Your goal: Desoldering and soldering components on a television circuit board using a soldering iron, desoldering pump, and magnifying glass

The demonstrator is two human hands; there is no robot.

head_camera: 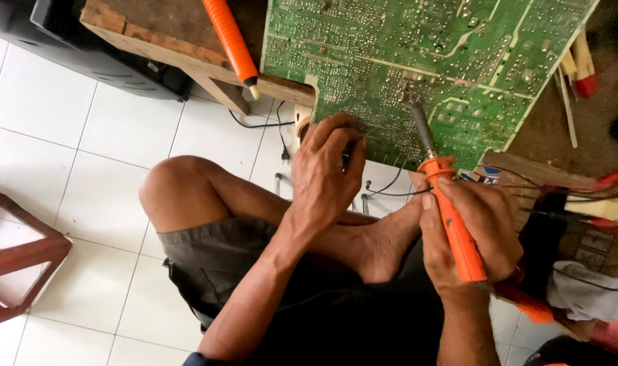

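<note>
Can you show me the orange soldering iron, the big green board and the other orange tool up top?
soldering iron (458, 237), head view, orange handle.
green board (417, 61), head view, middle of its solder side.
orange tool (231, 37), head view, its shaft.

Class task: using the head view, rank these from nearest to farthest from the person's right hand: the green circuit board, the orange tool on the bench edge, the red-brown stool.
Measured from the right hand:
1. Circuit board: just above the hand, on the bench.
2. Orange tool: upper left, on the bench edge.
3. Stool: far left, on the floor.
</note>
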